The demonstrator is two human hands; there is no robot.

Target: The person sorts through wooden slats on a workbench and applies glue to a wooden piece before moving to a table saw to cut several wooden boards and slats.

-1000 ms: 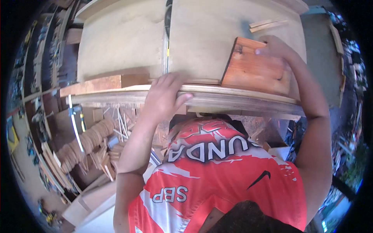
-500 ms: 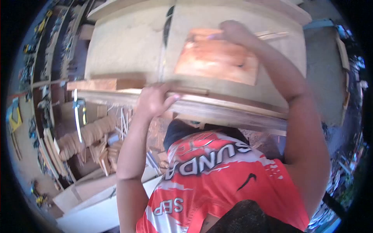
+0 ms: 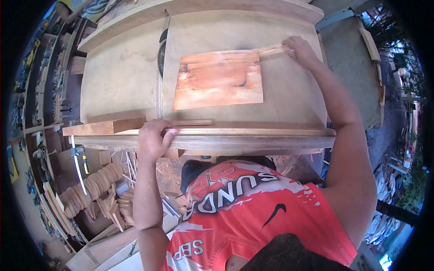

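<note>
A flat reddish-brown board lies on the pale saw table, right of the dark circular blade. My right hand is closed on the right end of a narrow light wood strip, whose left end meets the board's upper right corner. At the table's front edge, my left hand rests with its thumb apart from the fingers. Beside its fingers lies a thin wood stick. A thick wood block sits just left of that hand.
A long wooden fence spans the table's far side. Another person's arm shows at the upper left. Stacked wood discs and offcuts lie below at left. A side table stands at right.
My right hand has moved off the reddish board to the right end of the strip. The view has shifted, and my left hand remains at the front edge.
</note>
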